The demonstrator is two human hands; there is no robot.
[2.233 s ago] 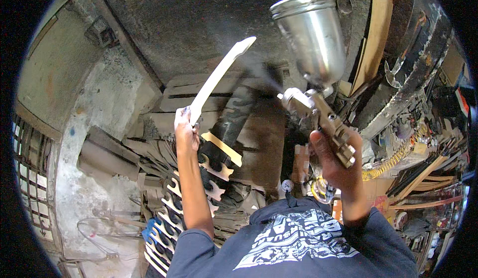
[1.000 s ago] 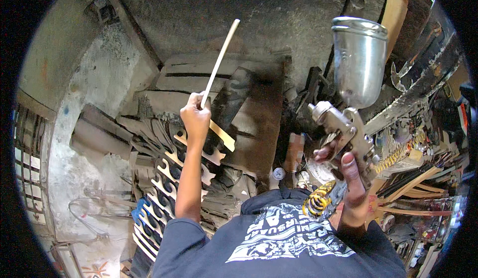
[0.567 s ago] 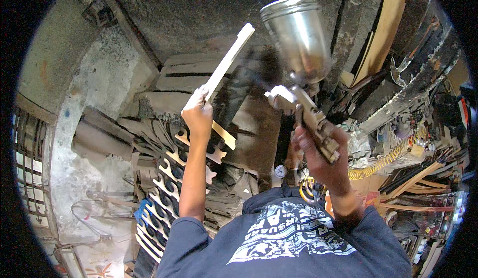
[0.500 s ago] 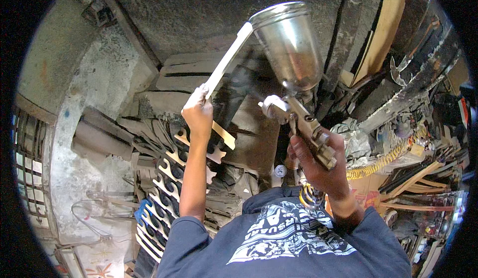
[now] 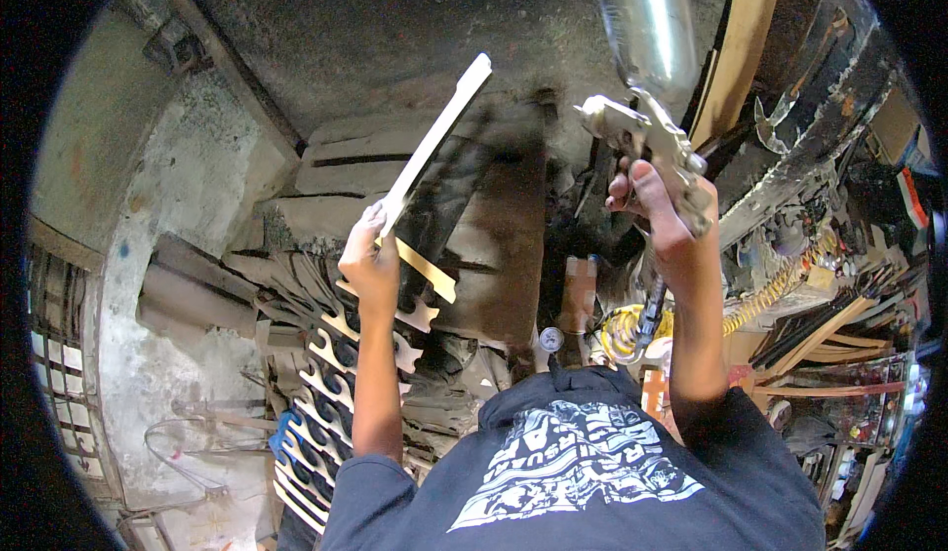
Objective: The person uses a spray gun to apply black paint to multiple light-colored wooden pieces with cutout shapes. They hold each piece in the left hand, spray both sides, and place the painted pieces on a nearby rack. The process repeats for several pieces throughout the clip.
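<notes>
My left hand (image 5: 371, 263), raised left of centre, is closed around a long pale strip (image 5: 439, 134) that slants up to the right. A shorter yellowish arm (image 5: 427, 273) juts out below the same hand. Whether the two are one piece I cannot tell. Higher up on the right, my right hand (image 5: 664, 207) grips a metal spray gun (image 5: 647, 134) by its handle, its nozzle facing left. The gun's shiny metal cup (image 5: 649, 33) stands on top, cut off by the upper edge. A gap separates gun and strip.
Several pale notched pieces (image 5: 321, 388) hang or stand in a row at lower left. A yellow coiled hose (image 5: 622, 334) lies below my right forearm. Long boards (image 5: 741, 47) lean at upper right. Wood strips and clutter (image 5: 829, 349) fill the right side; a barred window (image 5: 59, 354) is far left.
The spray gun in my right hand has moved up and right, away from the strip. My left hand has shifted slightly left and down, still holding the strip.
</notes>
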